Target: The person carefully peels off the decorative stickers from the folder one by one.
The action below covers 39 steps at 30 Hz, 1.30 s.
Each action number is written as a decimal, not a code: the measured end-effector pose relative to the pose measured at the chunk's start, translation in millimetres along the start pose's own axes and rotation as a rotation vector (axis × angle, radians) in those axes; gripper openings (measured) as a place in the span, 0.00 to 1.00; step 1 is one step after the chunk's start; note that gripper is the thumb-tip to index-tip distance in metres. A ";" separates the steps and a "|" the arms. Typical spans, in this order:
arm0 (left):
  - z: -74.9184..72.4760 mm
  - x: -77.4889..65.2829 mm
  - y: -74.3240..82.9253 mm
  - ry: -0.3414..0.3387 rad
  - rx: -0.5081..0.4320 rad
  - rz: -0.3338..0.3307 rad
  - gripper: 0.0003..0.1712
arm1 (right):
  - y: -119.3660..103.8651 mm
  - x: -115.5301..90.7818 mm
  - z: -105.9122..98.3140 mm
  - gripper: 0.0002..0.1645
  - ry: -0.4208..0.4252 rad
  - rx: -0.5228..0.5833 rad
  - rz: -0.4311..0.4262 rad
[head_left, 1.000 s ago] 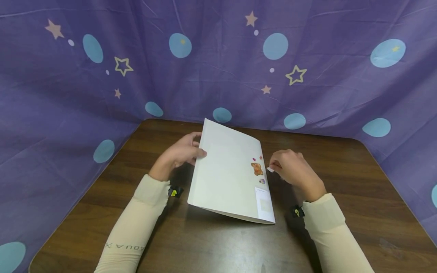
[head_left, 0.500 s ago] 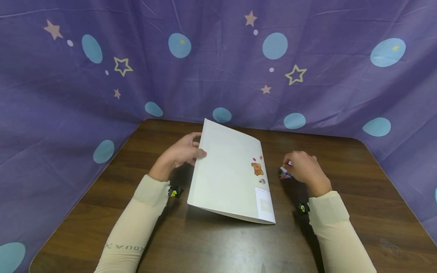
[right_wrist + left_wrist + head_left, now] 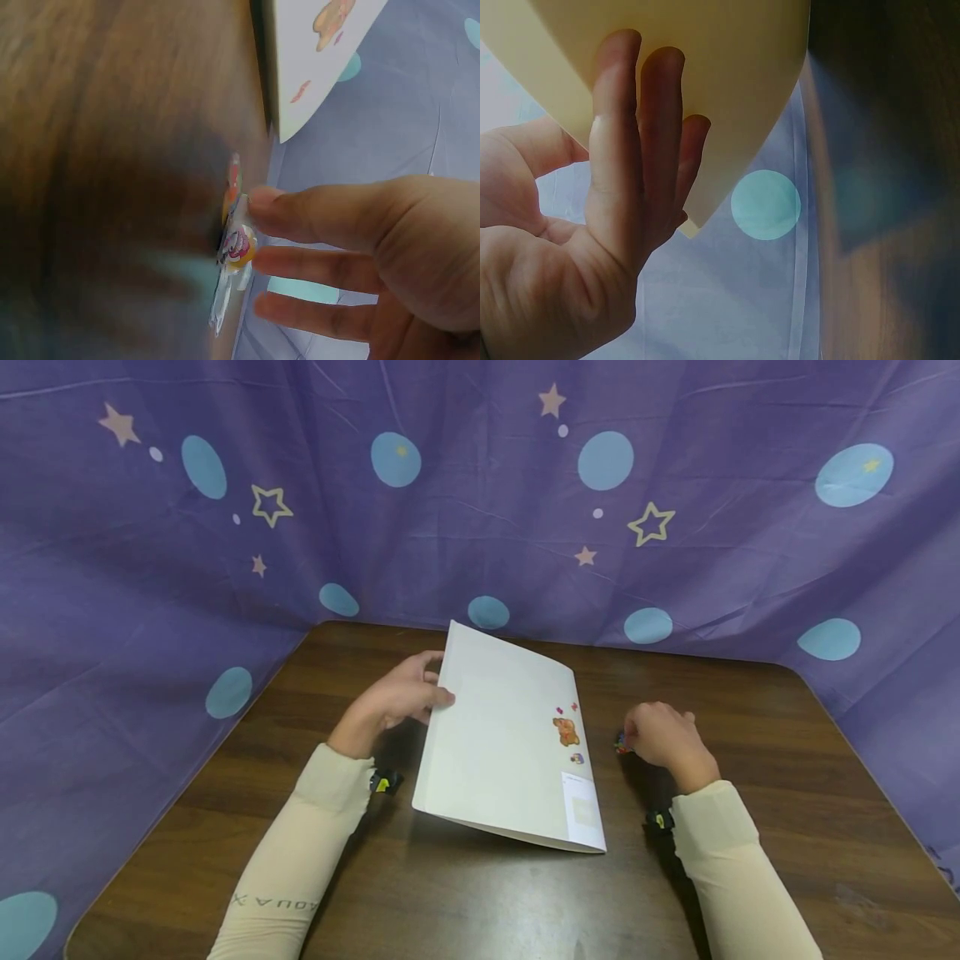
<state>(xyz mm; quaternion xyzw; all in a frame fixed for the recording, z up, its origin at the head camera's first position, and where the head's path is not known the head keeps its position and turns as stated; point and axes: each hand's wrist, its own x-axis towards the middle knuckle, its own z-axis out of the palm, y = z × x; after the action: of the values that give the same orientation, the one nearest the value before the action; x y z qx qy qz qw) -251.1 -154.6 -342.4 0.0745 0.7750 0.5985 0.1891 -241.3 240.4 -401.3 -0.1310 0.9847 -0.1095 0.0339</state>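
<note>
A white folder (image 3: 502, 735) stands tilted on the table, with a bear sticker (image 3: 566, 732) and several smaller stickers near its right edge. My left hand (image 3: 401, 691) grips its left edge, thumb in front; in the left wrist view several fingers (image 3: 615, 150) lie behind the sheet. To the right of the folder, my right hand (image 3: 663, 735) is low over a small pile of colourful stickers (image 3: 621, 743), mostly covered by the hand. In the right wrist view its thumb tip meets a pale strip on the sticker pile (image 3: 238, 247); whether it pinches the strip is hidden.
The brown wooden table (image 3: 495, 902) has rounded far corners. Behind it and at the sides hangs a purple curtain (image 3: 480, 527) with stars and blue dots. A white label (image 3: 582, 810) sits at the folder's lower right corner.
My right hand has moved right from the folder's edge to the sticker pile, carrying a small white piece, and then lowered. That piece no longer shows in the head view. The left hand stays put.
</note>
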 end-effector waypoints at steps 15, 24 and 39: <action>0.0 -0.3 0.9 -0.001 0.015 0.001 0.48 | -9.5 -0.2 -3.0 0.16 -0.021 -0.006 0.006; 0.9 -1.0 2.0 -0.005 0.025 -0.001 0.48 | -33.4 -2.8 -3.4 0.24 0.006 -0.001 -0.039; 0.4 -1.2 1.2 -0.010 0.015 0.005 0.48 | -64.7 -7.0 -2.7 0.29 0.018 0.037 -0.159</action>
<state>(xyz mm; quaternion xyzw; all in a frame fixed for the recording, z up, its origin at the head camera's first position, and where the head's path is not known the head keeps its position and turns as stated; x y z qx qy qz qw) -250.0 -154.4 -341.1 0.0807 0.7782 0.5929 0.1907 -218.5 181.9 -383.9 -0.2073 0.9692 -0.1314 0.0184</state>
